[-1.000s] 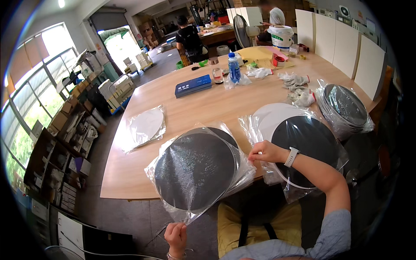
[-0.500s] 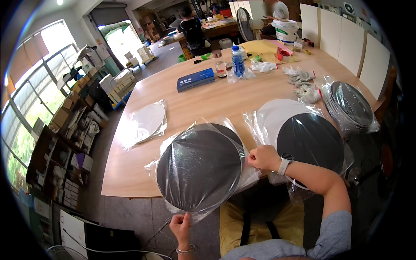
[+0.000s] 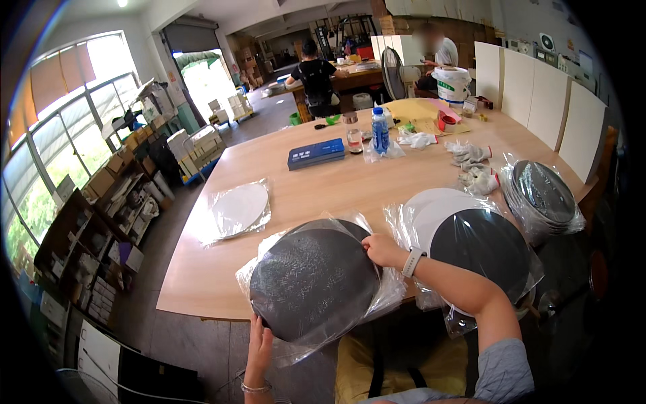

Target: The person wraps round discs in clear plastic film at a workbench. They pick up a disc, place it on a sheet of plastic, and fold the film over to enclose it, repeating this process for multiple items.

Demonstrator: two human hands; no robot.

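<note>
- Fingers of my right hand (image 3: 387,251) pinch the clear film (image 3: 396,288) at the upper right rim of the dark disc (image 3: 313,279); those of my left hand (image 3: 258,350) stretch up along its lower left rim, thumb a little apart, and I cannot tell whether they grip.
- That disc lies in front of me on the near part of the wooden surface (image 3: 192,283), its lower part jutting past the front edge.
- It looks thin, flat and fairly light, stiffer than the film, which I judge soft, slippery and quick to crease.
- Opposite points on the rim seem the best hold; loose film alone could slide, and the glossy face may mark if pressed.
- Another dark disc (image 3: 354,229) peeks out beyond the far rim, so that edge is easy to catch.
- On my right, a wrapped dark disc (image 3: 481,246) over a white one (image 3: 420,202) leaves little sideways room.
- To the left, wood shows as far as a wrapped white disc (image 3: 240,210).
- Farther ahead, wood runs up to a blue box (image 3: 316,153), the roomiest direction, I judge.
</note>
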